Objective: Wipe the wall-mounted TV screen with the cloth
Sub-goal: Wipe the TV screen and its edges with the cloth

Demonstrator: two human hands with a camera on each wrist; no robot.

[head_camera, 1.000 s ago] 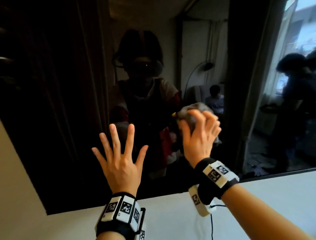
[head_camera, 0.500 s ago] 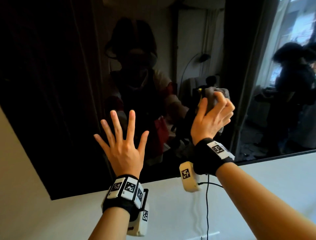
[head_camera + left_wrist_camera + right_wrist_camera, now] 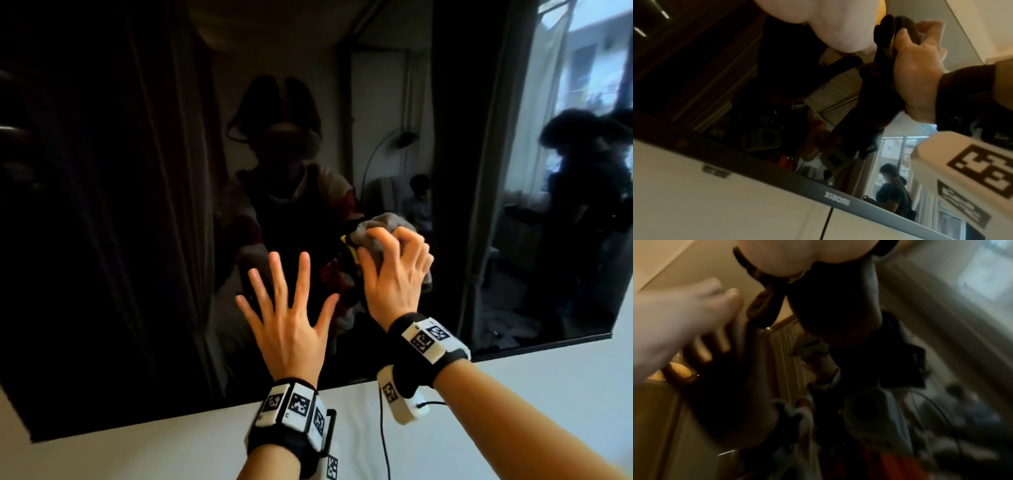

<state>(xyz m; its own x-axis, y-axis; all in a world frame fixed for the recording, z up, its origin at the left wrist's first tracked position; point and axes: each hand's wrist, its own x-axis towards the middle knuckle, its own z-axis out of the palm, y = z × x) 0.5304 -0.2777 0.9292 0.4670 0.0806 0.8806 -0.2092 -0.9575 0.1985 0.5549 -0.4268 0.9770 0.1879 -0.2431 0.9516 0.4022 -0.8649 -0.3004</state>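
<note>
The black wall-mounted TV screen (image 3: 120, 205) fills most of the head view and mirrors the room. My right hand (image 3: 394, 270) grips a bunched grey cloth (image 3: 380, 228) with a yellow edge and holds it against the glass near the middle. My left hand (image 3: 287, 315) lies flat on the screen just left of it, fingers spread and straight. In the left wrist view the right hand (image 3: 920, 68) and the dark cloth (image 3: 890, 37) show above the TV's lower bezel (image 3: 836, 198). The right wrist view is blurred; the left hand (image 3: 674, 321) shows at its left.
A white wall (image 3: 513, 387) runs below the TV's bottom edge. A thin black cable (image 3: 383, 445) hangs down the wall under my right wrist. Reflections of a person and a bright window (image 3: 589, 85) show at the screen's right.
The right hand swept the cloth up and to the right, then back down and left toward the left hand. The left hand stayed flat on the glass.
</note>
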